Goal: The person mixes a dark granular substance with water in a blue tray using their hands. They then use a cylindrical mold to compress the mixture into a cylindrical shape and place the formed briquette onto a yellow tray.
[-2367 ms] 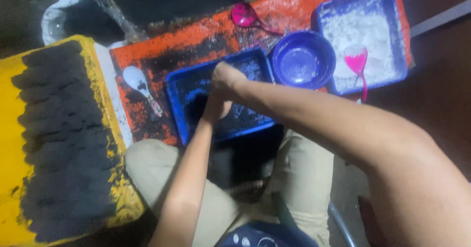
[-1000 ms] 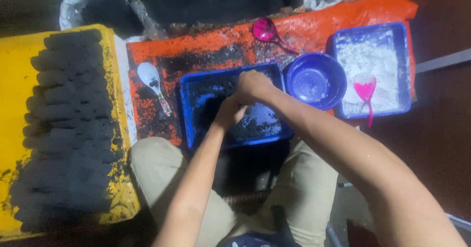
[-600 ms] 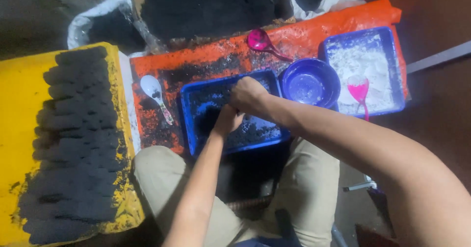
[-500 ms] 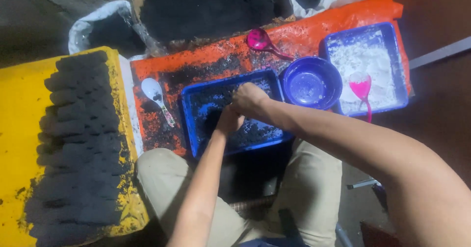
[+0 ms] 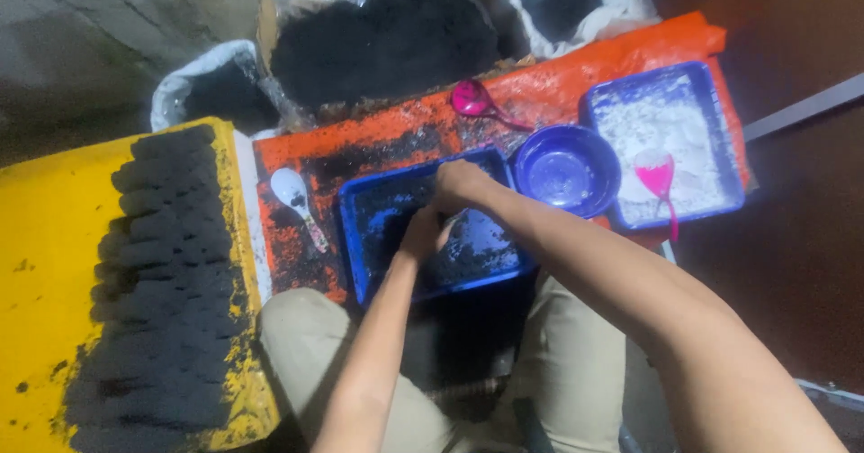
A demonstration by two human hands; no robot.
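Observation:
Both my hands work together inside a blue tray [image 5: 360, 237] smeared with black powder. My left hand [image 5: 421, 233] is cupped under a dark lump of the black mix that I cannot see clearly. My right hand [image 5: 461, 186] presses down on it from above, fingers curled. To the right stands a round blue bowl [image 5: 567, 167] holding a little liquid. Further right a second blue tray [image 5: 675, 129] holds white powder with a pink spoon [image 5: 659, 181] lying in it.
A yellow board [image 5: 40, 264] on the left carries rows of several shaped black lumps [image 5: 153, 273]. A white spoon [image 5: 295, 197] and a magenta spoon [image 5: 472, 102] lie on the orange sheet [image 5: 378, 134]. A heap of black powder [image 5: 378, 44] and sacks sit behind.
My hands have stayed joined over the blue tray, kneading the dark mix. The view has shifted a little, so the tray and table sit lower and to the right.

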